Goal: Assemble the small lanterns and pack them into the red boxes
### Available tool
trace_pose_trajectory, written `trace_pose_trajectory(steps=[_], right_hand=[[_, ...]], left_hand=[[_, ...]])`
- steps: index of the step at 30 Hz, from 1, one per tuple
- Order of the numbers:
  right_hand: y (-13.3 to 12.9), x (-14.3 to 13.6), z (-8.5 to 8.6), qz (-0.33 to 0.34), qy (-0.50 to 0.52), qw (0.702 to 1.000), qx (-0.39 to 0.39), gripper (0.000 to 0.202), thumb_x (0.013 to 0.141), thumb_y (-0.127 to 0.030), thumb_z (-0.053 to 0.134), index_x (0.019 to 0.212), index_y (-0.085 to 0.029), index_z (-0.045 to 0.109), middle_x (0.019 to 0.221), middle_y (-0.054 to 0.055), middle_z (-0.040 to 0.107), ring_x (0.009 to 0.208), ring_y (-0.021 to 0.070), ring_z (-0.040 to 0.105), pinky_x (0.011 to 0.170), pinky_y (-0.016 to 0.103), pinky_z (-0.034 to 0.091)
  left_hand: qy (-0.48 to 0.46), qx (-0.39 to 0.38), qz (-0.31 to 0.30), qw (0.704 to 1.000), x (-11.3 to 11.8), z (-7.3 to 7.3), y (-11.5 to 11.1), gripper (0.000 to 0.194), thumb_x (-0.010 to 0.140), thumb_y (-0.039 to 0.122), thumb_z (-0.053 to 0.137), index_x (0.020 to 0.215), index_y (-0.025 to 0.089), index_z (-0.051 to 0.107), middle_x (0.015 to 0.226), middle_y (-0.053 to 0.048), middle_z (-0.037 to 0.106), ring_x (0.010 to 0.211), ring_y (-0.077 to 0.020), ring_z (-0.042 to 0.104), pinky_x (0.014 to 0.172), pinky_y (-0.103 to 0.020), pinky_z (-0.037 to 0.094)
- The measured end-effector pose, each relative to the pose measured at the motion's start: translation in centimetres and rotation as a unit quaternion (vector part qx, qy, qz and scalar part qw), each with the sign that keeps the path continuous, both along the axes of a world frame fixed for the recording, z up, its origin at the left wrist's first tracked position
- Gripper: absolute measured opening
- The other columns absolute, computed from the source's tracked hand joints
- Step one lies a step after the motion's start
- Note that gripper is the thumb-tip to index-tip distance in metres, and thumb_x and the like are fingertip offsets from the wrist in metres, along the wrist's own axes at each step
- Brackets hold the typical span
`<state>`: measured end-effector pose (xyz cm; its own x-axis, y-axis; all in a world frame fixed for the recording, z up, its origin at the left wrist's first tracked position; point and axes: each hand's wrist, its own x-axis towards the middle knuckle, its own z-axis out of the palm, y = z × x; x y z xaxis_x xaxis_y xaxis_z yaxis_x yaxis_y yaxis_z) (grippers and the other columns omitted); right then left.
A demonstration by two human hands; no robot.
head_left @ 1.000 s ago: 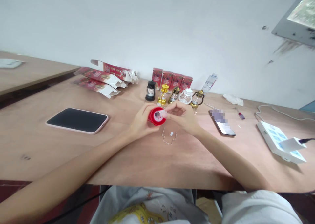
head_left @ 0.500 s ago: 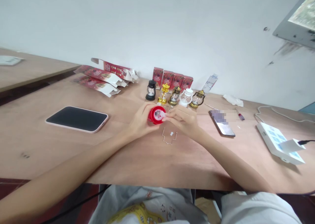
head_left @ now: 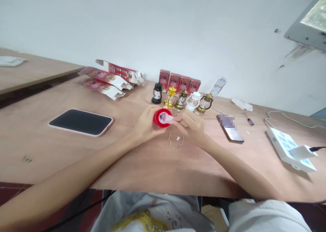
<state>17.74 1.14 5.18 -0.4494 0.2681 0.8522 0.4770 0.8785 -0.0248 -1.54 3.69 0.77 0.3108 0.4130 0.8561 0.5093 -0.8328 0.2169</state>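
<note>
Red cup (head_left: 157,120) clamped in left hand (head_left: 147,126), right hand (head_left: 187,126) pinching pale piece (head_left: 169,119) at its rim, bent wire (head_left: 175,148) nearby on tabletop (head_left: 142,167)

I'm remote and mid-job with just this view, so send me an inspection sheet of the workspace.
Surface: tabletop, dark marks at left
Job's things: red round piece, pale piece, bent wire, five lanterns
Clutter: opened cartons, two phones, tissue
Hands: left hand holds red round piece; right hand pinches pale piece
Cables: black cable at white adapter
Surroundings: marked wall
</note>
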Motion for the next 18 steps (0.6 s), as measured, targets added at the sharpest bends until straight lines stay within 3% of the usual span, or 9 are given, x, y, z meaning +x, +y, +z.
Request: trace_pose_trajectory(steps=[10,18], right_hand=[[-1.1,-0.9,-1.6,-0.034,-0.007,0.994,0.1,0.018,0.088,-0.017,0.057,0.074,-0.023,0.048,0.058,-0.001,0.052,0.055,0.0144,0.041,0.052,0.028,0.032],[-1.3,-1.5,-2.0,-0.024,0.025,0.993,0.112,0.022,0.086,-0.014,0.059,0.073,-0.023,0.043,0.053,-0.002,0.049,0.053,0.0142,0.038,0.05,0.028,0.031]], left_hand=[[-0.004,0.015,-0.013,1.0,0.3,0.0,-0.8,0.04,0.079,0.044,0.064,0.104,0.024,0.041,0.097,-0.005,0.056,0.09,-0.0212,0.059,0.068,-0.04,0.055],[-0.02,0.02,0.006,1.0,0.4,-0.4,-1.1,0.038,0.079,0.042,0.065,0.101,0.023,0.041,0.094,-0.004,0.053,0.089,-0.0201,0.057,0.068,-0.035,0.053]])
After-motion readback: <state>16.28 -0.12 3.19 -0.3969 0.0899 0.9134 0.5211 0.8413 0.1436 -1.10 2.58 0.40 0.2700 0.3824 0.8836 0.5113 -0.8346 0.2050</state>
